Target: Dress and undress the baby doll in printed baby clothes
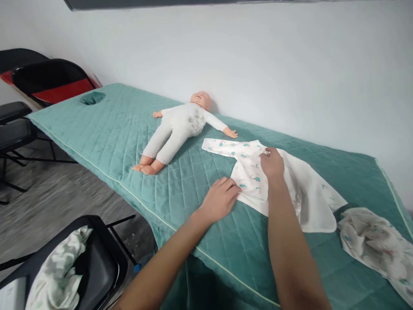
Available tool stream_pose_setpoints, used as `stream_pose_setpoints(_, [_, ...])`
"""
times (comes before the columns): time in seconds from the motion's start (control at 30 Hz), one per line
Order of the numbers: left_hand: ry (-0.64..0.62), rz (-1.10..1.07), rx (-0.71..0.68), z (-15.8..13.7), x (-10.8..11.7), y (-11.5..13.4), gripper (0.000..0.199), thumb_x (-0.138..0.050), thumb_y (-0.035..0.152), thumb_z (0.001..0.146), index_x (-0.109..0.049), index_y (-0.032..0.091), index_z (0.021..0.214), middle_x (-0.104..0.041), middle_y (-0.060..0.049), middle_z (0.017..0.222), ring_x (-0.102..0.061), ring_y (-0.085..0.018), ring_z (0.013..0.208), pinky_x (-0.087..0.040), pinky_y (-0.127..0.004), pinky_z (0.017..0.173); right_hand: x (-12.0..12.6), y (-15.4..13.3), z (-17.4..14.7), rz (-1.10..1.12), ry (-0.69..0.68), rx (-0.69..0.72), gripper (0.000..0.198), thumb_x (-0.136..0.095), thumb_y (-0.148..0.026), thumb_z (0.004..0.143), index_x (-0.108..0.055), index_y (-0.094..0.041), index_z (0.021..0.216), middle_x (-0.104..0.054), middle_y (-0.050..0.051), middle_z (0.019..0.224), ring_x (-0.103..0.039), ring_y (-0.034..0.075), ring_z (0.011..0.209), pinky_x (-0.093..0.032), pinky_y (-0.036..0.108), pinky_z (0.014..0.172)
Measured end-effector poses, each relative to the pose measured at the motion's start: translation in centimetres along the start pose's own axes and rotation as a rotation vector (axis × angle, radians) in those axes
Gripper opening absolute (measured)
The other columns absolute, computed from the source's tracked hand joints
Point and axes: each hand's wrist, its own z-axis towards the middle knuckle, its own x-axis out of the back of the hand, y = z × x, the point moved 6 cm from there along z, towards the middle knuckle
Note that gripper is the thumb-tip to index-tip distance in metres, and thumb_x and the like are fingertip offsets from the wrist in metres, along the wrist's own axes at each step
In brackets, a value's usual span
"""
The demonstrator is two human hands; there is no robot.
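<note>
A white baby shirt (248, 165) with small green and red prints lies spread on the green quilted cover, one sleeve stretched to the left. My left hand (221, 198) pinches its lower left edge between thumb and fingers. Higher up, near the neckline, my right hand (272, 163) is closed on the front of the shirt. My right forearm crosses over part of the cloth and hides it. Beyond the shirt, a baby doll (182, 122) in a white cloth body lies on its back, one arm reaching toward the shirt's sleeve.
The padded bed (129, 129) runs along a white wall and has a face hole (93, 98) at its far left. A crumpled printed cloth (377, 241) lies at the right. On a black chair (103, 258) at lower left rests another cloth (60, 275). Folding chairs (54, 82) stand behind.
</note>
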Motion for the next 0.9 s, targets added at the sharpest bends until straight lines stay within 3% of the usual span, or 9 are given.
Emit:
stream_pose_setpoints(0.23, [0.112,-0.022,0.084,-0.8,0.5,-1.0,0.018,-0.047,0.012,0.092,-0.062,0.020,0.098,-0.065,-0.006,0.095,-0.055,-0.019,0.088,-0.046,-0.034,0.078,-0.3,-0.2,0.0,-0.045,-0.071,0.012,0.049,-0.057,-0.034,0.080,-0.057,-0.024,0.128,-0.069,0.007,0.115,-0.063,0.029,0.103,-0.048,0.041,0.088])
stream_pose_setpoints(0.4, [0.062,0.027,0.129,-0.9,0.0,-1.2,0.020,-0.049,0.007,0.083,-0.060,0.022,0.091,-0.064,-0.004,0.092,-0.056,-0.019,0.086,-0.045,-0.034,0.075,-0.7,-0.6,-0.1,-0.098,-0.057,0.067,0.052,-0.059,-0.050,0.081,-0.059,-0.022,0.125,-0.067,0.011,0.118,-0.062,0.031,0.105,-0.049,0.043,0.089])
stream_pose_setpoints(0.6, [0.072,0.094,0.238,-0.8,0.0,-1.6,0.018,-0.049,0.005,0.078,-0.056,0.021,0.084,-0.062,-0.004,0.086,-0.056,-0.020,0.082,-0.043,-0.034,0.072,-0.1,0.0,0.2,-0.068,-0.001,0.063,0.035,-0.048,-0.032,0.087,-0.066,-0.021,0.116,-0.070,0.009,0.103,-0.062,0.027,0.098,-0.047,0.037,0.086])
stream_pose_setpoints(0.73, [0.105,0.149,0.338,-1.1,0.5,-1.9,0.017,-0.050,0.005,0.077,-0.055,0.021,0.083,-0.062,-0.003,0.084,-0.055,-0.021,0.081,-0.042,-0.035,0.070,0.5,0.5,0.4,-0.069,0.008,0.038,0.034,-0.050,-0.029,0.084,-0.068,-0.022,0.113,-0.071,0.009,0.106,-0.062,0.026,0.097,-0.046,0.035,0.086])
stream_pose_setpoints(0.9, [0.096,0.152,0.201,-0.9,0.8,-0.7,0.020,-0.052,0.007,0.082,-0.060,0.020,0.096,-0.065,-0.007,0.108,-0.055,-0.024,0.101,-0.044,-0.038,0.082,0.3,0.6,0.3,-0.143,-0.054,-0.007,0.037,-0.052,-0.029,0.083,-0.066,-0.025,0.117,-0.071,0.008,0.113,-0.063,0.028,0.101,-0.046,0.038,0.087])
